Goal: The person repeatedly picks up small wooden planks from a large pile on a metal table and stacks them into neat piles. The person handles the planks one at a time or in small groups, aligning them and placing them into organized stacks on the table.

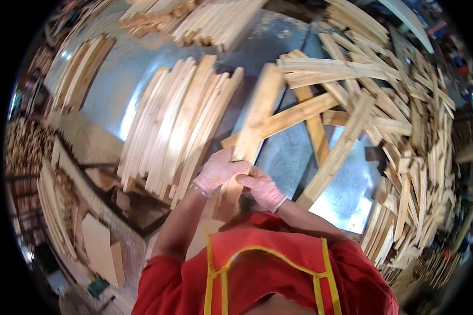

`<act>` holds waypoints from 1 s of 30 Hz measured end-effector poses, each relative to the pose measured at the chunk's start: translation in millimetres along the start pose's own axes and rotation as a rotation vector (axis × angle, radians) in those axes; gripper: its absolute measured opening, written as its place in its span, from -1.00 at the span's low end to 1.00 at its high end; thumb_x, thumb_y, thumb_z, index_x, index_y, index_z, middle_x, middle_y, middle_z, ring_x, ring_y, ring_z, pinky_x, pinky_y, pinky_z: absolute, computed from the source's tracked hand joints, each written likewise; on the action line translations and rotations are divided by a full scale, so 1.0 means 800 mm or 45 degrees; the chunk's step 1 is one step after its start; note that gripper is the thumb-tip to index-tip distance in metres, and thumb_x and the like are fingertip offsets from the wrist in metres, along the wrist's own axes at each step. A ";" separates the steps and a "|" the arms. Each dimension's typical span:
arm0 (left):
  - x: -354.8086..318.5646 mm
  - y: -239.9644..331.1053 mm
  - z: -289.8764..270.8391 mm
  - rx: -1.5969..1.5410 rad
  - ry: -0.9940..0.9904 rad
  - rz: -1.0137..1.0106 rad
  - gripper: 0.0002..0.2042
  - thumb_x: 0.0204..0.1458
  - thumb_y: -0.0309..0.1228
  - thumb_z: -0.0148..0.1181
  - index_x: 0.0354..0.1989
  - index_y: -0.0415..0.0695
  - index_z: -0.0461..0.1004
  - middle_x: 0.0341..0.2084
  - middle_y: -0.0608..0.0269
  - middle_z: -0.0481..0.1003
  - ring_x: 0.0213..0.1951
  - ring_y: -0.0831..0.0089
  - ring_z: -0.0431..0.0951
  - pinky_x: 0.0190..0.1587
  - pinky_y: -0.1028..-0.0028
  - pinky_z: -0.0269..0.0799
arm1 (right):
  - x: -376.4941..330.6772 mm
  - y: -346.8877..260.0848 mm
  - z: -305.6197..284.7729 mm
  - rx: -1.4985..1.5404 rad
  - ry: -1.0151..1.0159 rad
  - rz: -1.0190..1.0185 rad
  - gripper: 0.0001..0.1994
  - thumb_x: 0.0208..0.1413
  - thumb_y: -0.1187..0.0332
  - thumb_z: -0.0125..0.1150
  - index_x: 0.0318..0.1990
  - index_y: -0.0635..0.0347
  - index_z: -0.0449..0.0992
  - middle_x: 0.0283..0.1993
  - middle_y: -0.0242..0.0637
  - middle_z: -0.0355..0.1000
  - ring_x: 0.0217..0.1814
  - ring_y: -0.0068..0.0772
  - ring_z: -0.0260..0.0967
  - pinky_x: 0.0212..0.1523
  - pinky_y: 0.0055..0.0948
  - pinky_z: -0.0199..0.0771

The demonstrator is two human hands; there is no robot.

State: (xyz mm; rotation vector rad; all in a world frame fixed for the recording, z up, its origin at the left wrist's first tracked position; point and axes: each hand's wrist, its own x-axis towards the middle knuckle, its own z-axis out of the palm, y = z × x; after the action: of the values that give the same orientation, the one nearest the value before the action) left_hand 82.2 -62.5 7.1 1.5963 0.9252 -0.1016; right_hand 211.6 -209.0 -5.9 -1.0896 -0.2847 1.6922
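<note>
Both my hands wear pale pink knit gloves and grip the near end of one long wooden slat [258,113]. My left hand [218,171] wraps the slat from the left, and my right hand [263,189] holds it just below from the right. The slat runs away from me, up and slightly right, over a shiny metal table top [294,152]. Its far end lies across other loose slats [320,123] that criss-cross on the table.
A neat stack of slats [178,123] lies left of my hands. A big jumbled heap of slats [404,131] fills the right side. More stacks [215,21] sit at the far edge and another stack [81,71] at far left. Offcuts and boards [102,247] lie on the floor lower left.
</note>
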 end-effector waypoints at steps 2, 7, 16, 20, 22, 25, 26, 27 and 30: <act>-0.013 0.007 0.007 -0.275 0.354 0.073 -0.57 0.02 -0.21 0.36 0.04 -0.17 0.58 -0.20 -0.05 0.64 -0.11 0.13 0.66 0.00 0.23 0.52 | 0.035 0.034 -0.049 -0.170 0.333 -0.473 -0.45 0.23 0.28 0.37 0.34 0.22 0.42 0.22 -0.17 0.51 0.22 -0.25 0.46 0.32 -0.32 0.39; -0.035 -0.066 -0.006 1.213 0.959 0.020 -0.40 0.00 -0.19 0.40 0.25 -0.06 0.44 0.19 0.04 0.48 0.21 0.09 0.49 0.33 0.13 0.31 | -0.023 -0.100 -0.205 -1.024 1.398 -0.993 -0.38 0.18 0.24 0.39 0.36 0.27 0.38 0.33 -0.04 0.40 0.36 -0.09 0.37 0.40 -0.22 0.30; 0.096 0.029 0.067 1.410 0.662 0.309 -0.15 0.05 0.04 0.34 0.47 -0.07 0.18 0.30 0.06 0.39 0.38 0.09 0.32 0.42 0.11 0.18 | -0.073 -0.074 -0.302 0.103 0.898 -0.458 -0.54 0.20 0.36 0.35 0.24 0.26 0.47 0.08 -0.22 0.55 0.03 -0.27 0.54 0.09 -0.29 0.57; 0.101 0.052 0.045 1.209 0.254 0.040 -0.13 0.00 -0.02 0.39 0.48 -0.06 0.17 0.14 0.01 0.49 0.17 0.01 0.51 0.23 0.16 0.40 | -0.066 -0.085 -0.260 0.282 0.923 -0.597 -0.61 0.23 0.42 0.30 0.20 0.19 0.49 -0.04 -0.31 0.59 -0.08 -0.34 0.57 -0.05 -0.31 0.61; 0.047 0.049 0.030 1.021 0.220 0.069 -0.13 -0.02 -0.07 0.42 0.48 -0.06 0.17 0.08 -0.04 0.51 0.10 -0.03 0.55 0.15 0.15 0.47 | -0.063 -0.075 -0.231 0.353 0.980 -0.587 -0.61 0.23 0.43 0.27 0.21 0.13 0.48 -0.01 -0.35 0.58 -0.08 -0.33 0.57 -0.05 -0.33 0.60; -0.054 0.012 -0.009 -0.194 -0.188 -0.183 -0.23 -0.01 -0.19 0.46 0.40 -0.11 0.32 -0.02 0.18 0.55 0.01 0.37 0.57 0.05 0.35 0.48 | -0.053 -0.026 -0.166 0.213 0.924 -0.457 -0.65 0.22 0.43 0.31 0.15 0.21 0.51 -0.04 -0.30 0.58 -0.08 -0.39 0.55 -0.07 -0.33 0.62; -0.087 -0.016 -0.007 -0.383 -0.102 -0.148 -0.25 0.01 -0.21 0.45 0.40 -0.12 0.32 -0.04 0.23 0.55 -0.02 0.41 0.56 0.01 0.39 0.48 | -0.047 -0.007 -0.141 0.173 0.862 -0.381 -0.65 0.23 0.43 0.30 0.15 0.21 0.51 -0.03 -0.29 0.58 -0.08 -0.40 0.55 -0.07 -0.35 0.61; -0.118 -0.057 0.001 -0.576 -0.016 -0.110 -0.27 0.03 -0.23 0.44 0.40 -0.13 0.33 -0.07 0.28 0.55 -0.05 0.46 0.55 -0.03 0.42 0.47 | -0.038 0.015 -0.117 0.129 0.801 -0.300 -0.66 0.24 0.42 0.29 0.15 0.21 0.50 -0.03 -0.29 0.58 -0.08 -0.41 0.54 -0.07 -0.37 0.60; -0.156 -0.122 0.017 -0.640 0.120 -0.159 -0.31 0.10 -0.23 0.38 0.40 -0.21 0.32 -0.04 0.26 0.57 -0.04 0.43 0.56 -0.03 0.39 0.48 | 0.014 0.090 -0.074 -0.410 0.648 -0.243 -0.55 0.17 0.29 0.35 0.16 0.30 0.47 -0.07 -0.14 0.60 -0.06 -0.21 0.56 -0.05 -0.20 0.55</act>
State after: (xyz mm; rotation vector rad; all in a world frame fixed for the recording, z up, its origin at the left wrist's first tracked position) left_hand -55.1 -140.9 -6.7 1.0854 1.0282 0.1135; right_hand 210.8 -247.6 -91.2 -1.6332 -0.3256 1.1735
